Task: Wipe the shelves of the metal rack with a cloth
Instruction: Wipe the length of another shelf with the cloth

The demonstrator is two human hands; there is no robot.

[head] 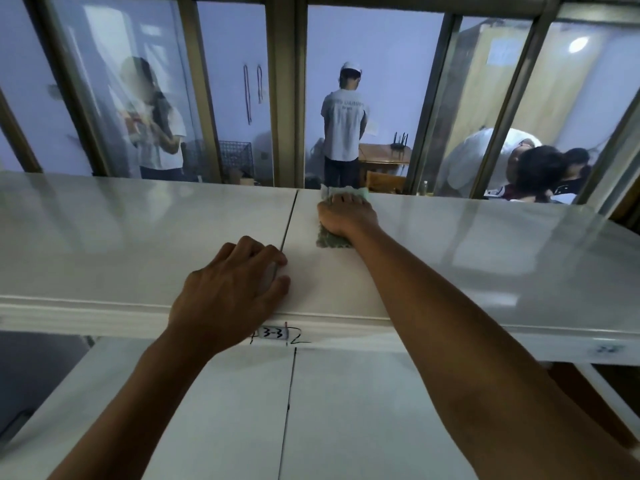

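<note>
The white metal rack's top shelf [138, 244] spans the view, with a dark seam running front to back near its middle. My right hand [346, 216] presses flat on a green cloth [332, 241] at the shelf's far edge, just right of the seam. The cloth shows in front of and beyond the fingers. My left hand [232, 292] rests palm down on the shelf's front edge, fingers spread over the seam, holding nothing. A lower white shelf [346, 410] lies beneath, also split by a seam.
A small label reading 3-3 [274, 333] is stuck on the top shelf's front lip. Behind the rack stands a glazed partition with metal frames [284, 98]. Several people are visible through the glass in the room beyond.
</note>
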